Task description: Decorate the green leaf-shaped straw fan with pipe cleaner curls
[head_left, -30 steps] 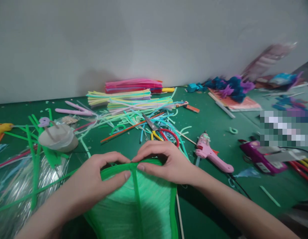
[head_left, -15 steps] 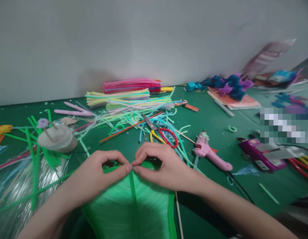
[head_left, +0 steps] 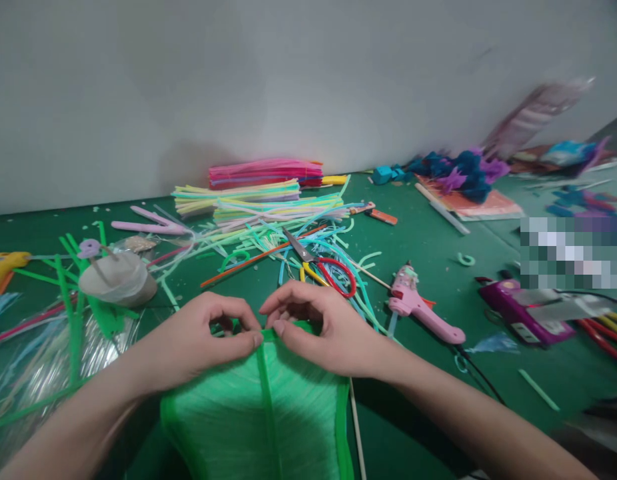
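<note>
A green leaf-shaped piece (head_left: 233,407) with a darker fuzzy border and a centre rib hangs in front of me. My left hand (head_left: 203,340) pinches its top edge beside the rib, thumb and forefinger closed on it. Just right of the rib, my right hand (head_left: 318,327) grips the same edge; its thumb lies on the near face, its forefinger is lifted slightly off, and other fingers are partly hidden behind. Beyond the hands lie scissors (head_left: 303,247) with red and yellow handles. To the right rests a pink glue gun (head_left: 418,307).
Bundled pipe cleaners (head_left: 263,175) lie by the wall, with loose strands (head_left: 253,237) before them. A whitish cup (head_left: 118,279) and clear plastic wrapping (head_left: 88,347) are at left. A purple power strip (head_left: 518,310) sits at right. A thin stick (head_left: 357,433) lies beside the green piece.
My fingertips, pressed together at the rib before, have parted slightly. The right forefinger has lifted and the right thumb has shifted a little rightward along the edge.
</note>
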Motion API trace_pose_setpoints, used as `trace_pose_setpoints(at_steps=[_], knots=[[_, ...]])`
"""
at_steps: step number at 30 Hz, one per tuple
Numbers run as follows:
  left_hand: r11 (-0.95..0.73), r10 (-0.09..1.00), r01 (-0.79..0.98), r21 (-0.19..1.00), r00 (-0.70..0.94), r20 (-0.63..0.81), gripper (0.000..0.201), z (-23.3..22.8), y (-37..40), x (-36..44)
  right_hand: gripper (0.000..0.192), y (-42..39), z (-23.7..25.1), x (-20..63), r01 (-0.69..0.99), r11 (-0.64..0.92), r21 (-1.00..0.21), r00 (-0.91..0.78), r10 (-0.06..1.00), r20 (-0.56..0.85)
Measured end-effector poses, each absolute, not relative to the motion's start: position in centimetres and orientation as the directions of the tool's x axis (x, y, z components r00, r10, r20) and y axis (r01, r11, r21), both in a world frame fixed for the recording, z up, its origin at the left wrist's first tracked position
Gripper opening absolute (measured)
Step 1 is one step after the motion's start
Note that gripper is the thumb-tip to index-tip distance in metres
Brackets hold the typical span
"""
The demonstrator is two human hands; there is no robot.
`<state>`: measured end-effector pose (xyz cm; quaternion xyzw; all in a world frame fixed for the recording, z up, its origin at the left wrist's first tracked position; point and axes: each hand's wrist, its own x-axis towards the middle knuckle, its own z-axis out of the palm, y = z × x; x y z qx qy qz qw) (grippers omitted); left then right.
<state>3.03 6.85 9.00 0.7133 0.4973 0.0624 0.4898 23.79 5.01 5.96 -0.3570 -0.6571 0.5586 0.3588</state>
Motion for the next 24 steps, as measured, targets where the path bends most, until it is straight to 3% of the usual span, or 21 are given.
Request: trace_pose_setpoints(at_steps=[4, 9, 15, 20, 24], knots=[[-0.025, 0.765, 0.621, 0.783, 0.516, -0.385, 0.023, 8.8, 6.5, 2.5, 0.013, 5.8, 6.3, 24.3, 0.134, 0.011, -0.991, -0.536, 0.842, -0.063], [0.076, 0.792, 0.58, 0.811, 0.459, -0.403, 0.045, 8.6, 5.9, 2.0, 0.017, 6.2, 7.1, 24.6, 0.17, -0.006, -0.985, -0.573, 0.813, -0.104], [0.099, 0.804, 0.588, 0.803, 0.428, -0.413, 0.031, 8.9, 5.2, 2.3, 0.02, 6.5, 7.5, 24.2, 0.203, -0.088, -0.975, -0.565, 0.803, -0.19], [0.258, 0.795, 0.482, 0.838, 0.387, -0.467, 0.023, 8.5, 4.7, 2.6, 0.025, 6.5, 7.3, 24.2, 0.226, -0.083, -0.971, -0.582, 0.787, -0.203], [0.397, 0.776, 0.396, 0.828, 0.337, -0.533, 0.029, 8.2, 4.3, 2.7, 0.021, 6.2, 7.1, 24.0, 0.264, -0.005, -0.965, -0.572, 0.805, -0.161]])
